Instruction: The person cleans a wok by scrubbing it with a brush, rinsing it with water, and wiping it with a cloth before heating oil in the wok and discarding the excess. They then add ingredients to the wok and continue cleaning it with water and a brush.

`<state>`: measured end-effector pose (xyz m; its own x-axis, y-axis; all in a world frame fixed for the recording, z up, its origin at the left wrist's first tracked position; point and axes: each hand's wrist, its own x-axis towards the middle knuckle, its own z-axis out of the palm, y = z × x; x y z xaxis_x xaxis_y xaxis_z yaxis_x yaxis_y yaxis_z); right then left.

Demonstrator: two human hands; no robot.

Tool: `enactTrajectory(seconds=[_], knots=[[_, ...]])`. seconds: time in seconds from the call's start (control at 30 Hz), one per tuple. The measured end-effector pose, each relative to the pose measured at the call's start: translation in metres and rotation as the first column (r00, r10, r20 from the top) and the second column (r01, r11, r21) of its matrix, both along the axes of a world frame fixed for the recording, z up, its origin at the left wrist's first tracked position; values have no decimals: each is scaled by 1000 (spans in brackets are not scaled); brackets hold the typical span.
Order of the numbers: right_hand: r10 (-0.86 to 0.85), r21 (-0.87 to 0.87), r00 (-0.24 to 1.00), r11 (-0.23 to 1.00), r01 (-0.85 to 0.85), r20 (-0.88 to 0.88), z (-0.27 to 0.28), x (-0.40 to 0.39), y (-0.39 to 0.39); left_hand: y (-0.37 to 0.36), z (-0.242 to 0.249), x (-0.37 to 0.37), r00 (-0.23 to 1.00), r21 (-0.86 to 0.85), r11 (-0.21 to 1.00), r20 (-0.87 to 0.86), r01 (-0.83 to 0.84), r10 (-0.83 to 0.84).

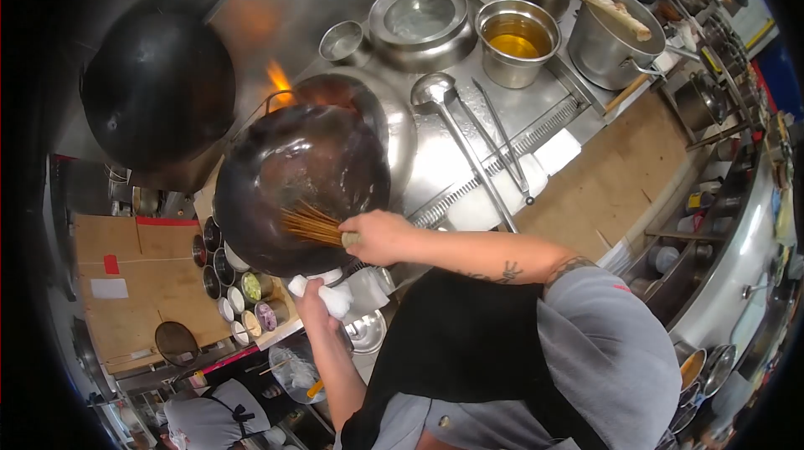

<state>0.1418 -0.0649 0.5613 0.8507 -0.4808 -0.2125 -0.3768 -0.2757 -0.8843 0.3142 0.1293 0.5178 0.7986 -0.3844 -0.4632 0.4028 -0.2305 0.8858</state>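
Scrubbing the tilted wok (293,182) w/ a bamboo brush (311,224) gripped in right hand (377,236) fingers, left hand (314,299) clamped on its cloth-wrapped handle (322,293) over the burner; next prob. needs tipping the wok to empty it.

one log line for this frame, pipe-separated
left hand: grips wok handle through white cloth | right hand: holds bamboo brush inside wok | wok: tilted, flame behind | ladle: resting on steel counter
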Motion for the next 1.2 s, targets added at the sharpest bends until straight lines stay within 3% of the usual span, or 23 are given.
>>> enactTrajectory(seconds=[0.1,0.2,0.23,0.33,0.43,0.5,0.57,0.67,0.7,0.73,0.77,0.8,0.83,0.87,0.9,0.93,1.0,1.03,1.1,1.13,1.17,1.2], knots=[[46,0,999,999,-46,-13,-8,8,3,-15,24,-17,991,83,997,135,11,-22],[-22,94,1000,995,23,-10,-17,10,5,-23,32,-18,965,94,995,253,47,-69],[-71,115,991,992,59,111,-29,12,4,-29,38,-21,950,107,992,295,70,-99],[-58,494,998,869,36,29,-24,2,-5,-27,47,-13,892,236,966,408,105,-196],[-208,508,944,860,51,257,-80,34,6,-27,53,2,801,269,945,517,185,-304],[-196,775,961,632,-26,192,-64,25,-1,-27,63,0,705,374,911,599,174,-381],[-125,918,974,374,-129,188,-48,19,-10,-29,77,-7,611,438,885,661,159,-437],[-13,891,963,384,-242,268,-14,7,1,-29,88,-18,592,471,876,677,106,-436],[-12,813,970,548,-196,242,-12,4,2,-28,85,-18,613,444,889,675,107,-411],[79,585,971,786,-201,227,-35,6,-9,-26,79,-17,632,415,904,674,103,-382],[167,290,968,932,-217,188,-68,10,-32,-19,71,-16,654,386,918,672,93,-349],[147,275,988,953,-126,-56,-87,10,-66,-6,54,-1,729,368,917,585,151,-355],[197,-357,941,888,-290,-275,-138,24,-114,3,39,2,823,293,948,504,121,-261],[-122,-408,846,905,-120,-519,-60,-12,-137,7,28,6,892,219,971,414,96,-181],[-380,-497,887,841,213,-264,-67,-17,-167,5,15,8,928,95,992,354,87,-115],[-468,-458,850,827,324,-243,-65,-19,-191,4,4,0,961,-33,998,273,59,-48],[-561,-465,825,747,474,-61,-52,-35,-184,5,-15,6,999,-30,999,38,-17,18],[-608,-465,793,692,552,37,-44,-44,-184,1,-22,8,1000,-84,996,5,-14,14],[-516,-401,855,795,455,-55,-82,-55,-160,-6,-30,10,991,-136,991,-130,-16,-2],[-480,-440,875,772,458,67,-98,-65,-128,-11,-29,12,973,-129,992,-232,-9,-21],[-541,-265,839,802,535,55,-138,-65,-108,-16,-32,15,953,-199,979,-290,33,-91],[-497,-184,824,868,462,-273,-122,-73,-84,-24,-29,14,913,-289,956,-375,46,-157]])
